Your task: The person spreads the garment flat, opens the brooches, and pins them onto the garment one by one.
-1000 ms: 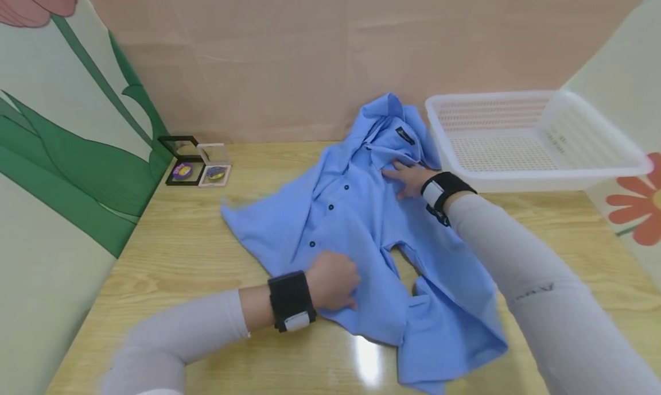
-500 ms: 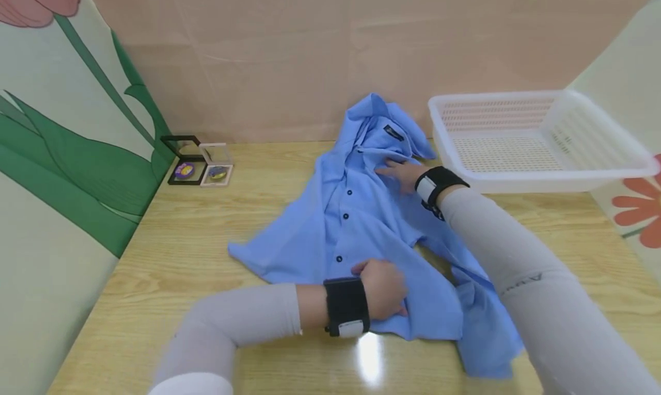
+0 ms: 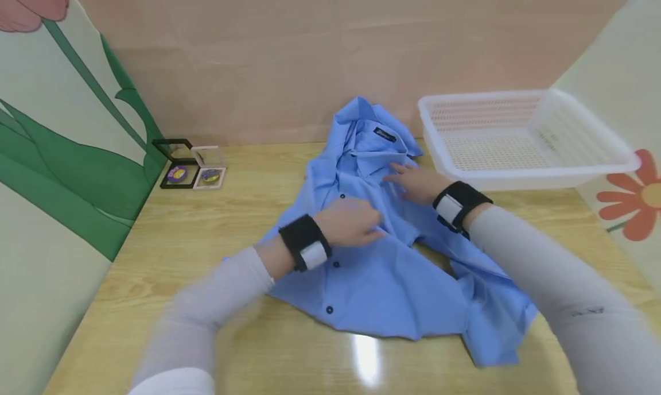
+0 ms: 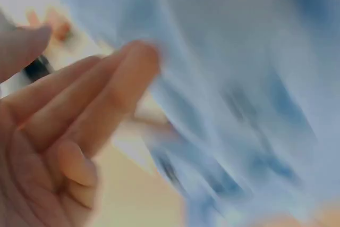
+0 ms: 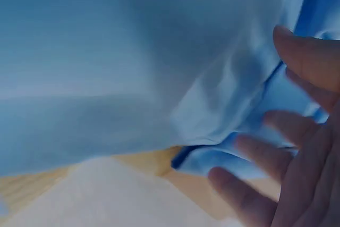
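A blue button-up shirt (image 3: 392,286) lies spread on the table, its collar against the back wall and one sleeve reaching to the lower right. Over the middle of its button front is my left hand (image 3: 351,221), blurred. In the left wrist view that hand's fingers (image 4: 114,97) are mostly extended and grip nothing; whether they touch the cloth I cannot tell. My right hand (image 3: 419,184) is at the shirt's right shoulder, just below the collar. Its fingers (image 5: 265,155) are spread apart in the right wrist view, with no cloth held between them.
A white plastic basket (image 3: 516,179) stands at the back right, close to the shirt's collar. Two small open compact-like cases, one black (image 3: 167,184) and one pale pink (image 3: 222,179), sit at the back left of the wooden table (image 3: 155,257).
My left hand, earlier fisted at the shirt's lower front, has swept right, then moved up and left with its fingers loosened. The hem and lower sleeve shifted right. My right hand stayed near the collar.
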`<state>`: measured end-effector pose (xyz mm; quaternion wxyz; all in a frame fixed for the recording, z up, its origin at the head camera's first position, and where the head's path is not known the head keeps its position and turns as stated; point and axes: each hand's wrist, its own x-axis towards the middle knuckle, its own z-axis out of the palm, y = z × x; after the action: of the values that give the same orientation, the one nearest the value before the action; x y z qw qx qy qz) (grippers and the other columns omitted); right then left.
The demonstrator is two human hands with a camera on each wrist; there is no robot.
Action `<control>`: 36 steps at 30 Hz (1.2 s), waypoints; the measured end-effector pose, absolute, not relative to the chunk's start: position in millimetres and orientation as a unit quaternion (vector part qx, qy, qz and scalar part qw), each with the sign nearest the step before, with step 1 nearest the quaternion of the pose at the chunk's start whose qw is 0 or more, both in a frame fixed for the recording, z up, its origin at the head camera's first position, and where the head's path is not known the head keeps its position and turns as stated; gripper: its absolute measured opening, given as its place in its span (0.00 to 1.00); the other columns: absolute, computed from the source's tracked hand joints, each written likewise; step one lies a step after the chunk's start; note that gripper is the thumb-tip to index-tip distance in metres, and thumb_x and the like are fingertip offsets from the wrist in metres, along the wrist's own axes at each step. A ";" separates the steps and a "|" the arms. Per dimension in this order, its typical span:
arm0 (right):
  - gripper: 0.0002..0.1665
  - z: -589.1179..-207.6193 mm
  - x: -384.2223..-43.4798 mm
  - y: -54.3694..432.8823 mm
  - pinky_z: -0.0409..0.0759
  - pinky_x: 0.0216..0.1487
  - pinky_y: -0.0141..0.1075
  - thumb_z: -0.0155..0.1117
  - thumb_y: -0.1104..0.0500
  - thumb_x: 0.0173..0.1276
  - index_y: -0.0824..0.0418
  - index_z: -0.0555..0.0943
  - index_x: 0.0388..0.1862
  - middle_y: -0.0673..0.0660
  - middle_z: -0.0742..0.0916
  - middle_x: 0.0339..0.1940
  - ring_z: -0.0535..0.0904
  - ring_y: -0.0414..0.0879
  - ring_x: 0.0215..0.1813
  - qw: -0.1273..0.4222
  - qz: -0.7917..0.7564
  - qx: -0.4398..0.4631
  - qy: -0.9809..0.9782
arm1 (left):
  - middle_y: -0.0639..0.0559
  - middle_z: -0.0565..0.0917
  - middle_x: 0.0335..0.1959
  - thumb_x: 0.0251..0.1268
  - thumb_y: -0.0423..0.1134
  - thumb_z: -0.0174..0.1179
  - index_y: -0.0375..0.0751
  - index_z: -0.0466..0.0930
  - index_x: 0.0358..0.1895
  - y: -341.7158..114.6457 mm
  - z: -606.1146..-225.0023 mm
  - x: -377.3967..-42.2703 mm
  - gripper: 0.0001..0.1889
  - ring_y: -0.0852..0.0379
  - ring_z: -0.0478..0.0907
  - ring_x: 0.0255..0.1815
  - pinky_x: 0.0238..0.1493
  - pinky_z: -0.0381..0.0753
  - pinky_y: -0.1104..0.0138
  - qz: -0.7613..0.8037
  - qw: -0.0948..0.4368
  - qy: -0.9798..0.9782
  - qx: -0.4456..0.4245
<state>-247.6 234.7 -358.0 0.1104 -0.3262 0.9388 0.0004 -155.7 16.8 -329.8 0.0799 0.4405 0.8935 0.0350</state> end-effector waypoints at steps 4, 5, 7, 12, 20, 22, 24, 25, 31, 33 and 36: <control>0.32 -353.7 -205.5 257.4 0.72 0.62 0.65 0.61 0.59 0.70 0.66 0.70 0.71 0.79 0.64 0.73 0.67 0.80 0.66 0.094 -0.006 -0.278 0.956 | 0.47 0.85 0.44 0.77 0.39 0.51 0.40 0.78 0.59 -21.8 -327.5 -209.4 0.15 0.52 0.83 0.45 0.47 0.83 0.63 0.040 0.033 0.923 0.381; 0.32 -355.2 -195.7 263.0 0.75 0.60 0.64 0.61 0.58 0.70 0.67 0.70 0.70 0.80 0.65 0.72 0.70 0.80 0.63 0.093 -0.011 -0.267 0.959 | 0.46 0.83 0.54 0.77 0.37 0.50 0.40 0.74 0.65 -30.1 -331.5 -222.7 0.18 0.50 0.82 0.55 0.55 0.81 0.61 0.025 0.031 0.929 0.368; 0.32 -360.9 -178.1 272.9 0.76 0.58 0.64 0.61 0.56 0.70 0.70 0.70 0.69 0.82 0.68 0.69 0.75 0.79 0.58 0.095 -0.022 -0.249 0.964 | 0.44 0.72 0.71 0.77 0.32 0.47 0.41 0.66 0.72 -42.6 -337.7 -242.2 0.23 0.47 0.70 0.72 0.68 0.74 0.54 -0.015 0.034 0.936 0.350; 0.39 -375.7 -150.1 288.5 0.81 0.49 0.60 0.64 0.53 0.69 0.72 0.65 0.72 0.87 0.66 0.66 0.84 0.70 0.44 0.125 -0.049 -0.227 0.965 | 0.53 0.47 0.83 0.76 0.22 0.42 0.51 0.49 0.80 -57.9 -344.8 -269.3 0.35 0.46 0.45 0.83 0.78 0.55 0.45 -0.101 0.020 0.940 0.326; 0.41 -383.3 -141.7 289.6 0.56 0.60 0.80 0.57 0.52 0.74 0.66 0.56 0.78 0.86 0.56 0.72 0.54 0.95 0.61 0.186 -0.056 -0.198 0.961 | 0.54 0.47 0.83 0.78 0.24 0.38 0.53 0.47 0.81 -38.3 -345.9 -300.0 0.34 0.49 0.38 0.84 0.82 0.46 0.50 -0.224 0.044 0.915 0.334; 0.41 -382.7 -143.3 288.8 0.53 0.61 0.80 0.59 0.53 0.73 0.68 0.57 0.78 0.88 0.56 0.71 0.56 0.93 0.61 0.183 -0.052 -0.206 0.960 | 0.54 0.49 0.83 0.80 0.27 0.39 0.52 0.50 0.80 -34.1 -348.0 -305.1 0.31 0.50 0.39 0.84 0.81 0.47 0.50 -0.244 0.063 0.913 0.320; 0.41 -381.8 -144.7 288.6 0.52 0.62 0.80 0.60 0.54 0.73 0.69 0.57 0.77 0.89 0.56 0.71 0.57 0.93 0.61 0.181 -0.049 -0.212 0.959 | 0.55 0.51 0.82 0.80 0.30 0.42 0.52 0.54 0.79 -32.7 -350.0 -307.7 0.29 0.50 0.40 0.84 0.81 0.49 0.49 -0.254 0.080 0.915 0.303; 0.41 -381.5 -145.4 288.7 0.52 0.62 0.80 0.60 0.54 0.72 0.69 0.57 0.77 0.89 0.56 0.71 0.57 0.93 0.61 0.181 -0.049 -0.213 0.959 | 0.54 0.52 0.82 0.79 0.34 0.46 0.51 0.57 0.78 -32.8 -351.0 -308.1 0.28 0.50 0.41 0.84 0.80 0.50 0.49 -0.254 0.084 0.917 0.297; 0.42 -383.0 -149.1 296.6 0.55 0.62 0.79 0.61 0.53 0.72 0.68 0.57 0.77 0.89 0.54 0.71 0.55 0.93 0.62 0.173 -0.043 -0.223 0.958 | 0.49 0.73 0.70 0.64 0.49 0.65 0.44 0.76 0.65 -41.3 -353.8 -299.6 0.27 0.46 0.63 0.75 0.74 0.65 0.50 -0.218 0.082 0.935 0.266; 0.42 -382.9 -150.9 300.7 0.55 0.62 0.79 0.61 0.53 0.72 0.69 0.57 0.77 0.89 0.54 0.71 0.55 0.93 0.62 0.169 -0.044 -0.227 0.958 | 0.47 0.77 0.65 0.66 0.51 0.64 0.42 0.78 0.62 -45.4 -355.2 -295.4 0.25 0.46 0.69 0.70 0.71 0.69 0.51 -0.204 0.090 0.943 0.248; 0.43 -381.5 -155.0 308.8 0.53 0.63 0.79 0.62 0.53 0.72 0.69 0.57 0.77 0.89 0.53 0.71 0.55 0.92 0.64 0.167 -0.055 -0.228 0.958 | 0.46 0.78 0.64 0.68 0.54 0.62 0.42 0.78 0.62 -51.8 -359.1 -291.9 0.27 0.45 0.71 0.68 0.67 0.72 0.50 -0.184 0.100 0.951 0.228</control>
<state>-155.0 308.8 -381.5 0.1673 -0.2276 0.9577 -0.0549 -291.9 -51.8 -359.1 0.1002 0.2275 0.9510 -0.1838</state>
